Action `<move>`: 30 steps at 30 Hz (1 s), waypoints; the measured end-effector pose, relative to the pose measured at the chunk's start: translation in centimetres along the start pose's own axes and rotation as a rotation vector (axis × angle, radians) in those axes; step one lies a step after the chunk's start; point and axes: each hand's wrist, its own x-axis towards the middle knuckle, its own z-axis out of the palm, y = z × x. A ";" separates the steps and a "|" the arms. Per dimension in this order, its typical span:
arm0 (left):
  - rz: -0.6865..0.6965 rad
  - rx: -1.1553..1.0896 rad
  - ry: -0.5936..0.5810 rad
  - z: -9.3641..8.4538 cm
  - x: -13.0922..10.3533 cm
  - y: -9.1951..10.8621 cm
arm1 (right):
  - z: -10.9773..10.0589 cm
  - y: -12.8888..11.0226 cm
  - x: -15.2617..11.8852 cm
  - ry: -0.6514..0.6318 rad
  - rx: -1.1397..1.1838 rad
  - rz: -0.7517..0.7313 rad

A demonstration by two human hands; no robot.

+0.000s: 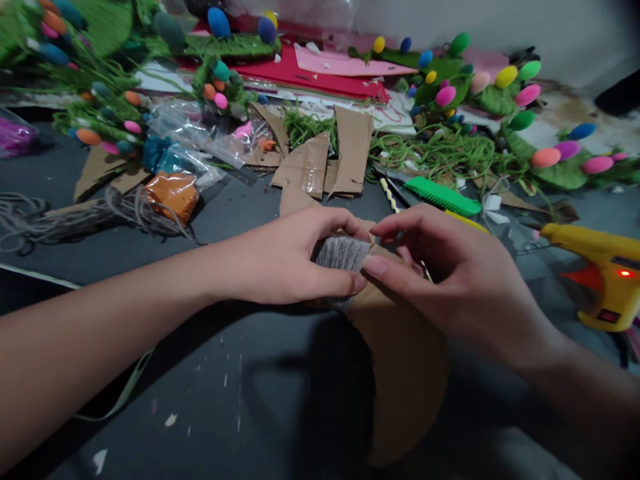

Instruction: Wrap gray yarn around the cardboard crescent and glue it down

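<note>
Dark worktop point(200, 373): bears all the parts; clock positions are read from mid-view, twelve o'clock being farthest from the wearer.
Left hand point(285, 257): enters from eight o'clock, grasping the grey yarn band point(340, 257) between thumb below and fingers above, apparently to steady the work and keep the turns snug.
Right hand point(460, 273): enters from four o'clock, thumb laid on bare card beside the band, fingers curled; whether they pinch a strand cannot be told. The placement suggests control of the winding's edge.
Cardboard crescent point(410, 360): at centre, between both hands, its bare horn pointing to five o'clock, probably left free for access.
Grey yarn bundle point(90, 217): nine o'clock, beyond the left forearm.
Hot-glue gun point(610, 273): three o'clock, red light lit, presumably kept within reach.
Green ridged tool point(443, 195): between two and three o'clock, lying just beyond the right hand.
</note>
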 end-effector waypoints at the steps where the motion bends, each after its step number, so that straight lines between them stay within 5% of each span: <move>1: -0.001 0.001 -0.001 0.0 0.0 0.0 | 0.1 0.1 0.0 -0.012 0.006 0.002; 30: 0.001 0.035 -0.007 -0.1 -0.1 0.1 | -0.2 -0.3 0.2 0.019 -0.030 -0.057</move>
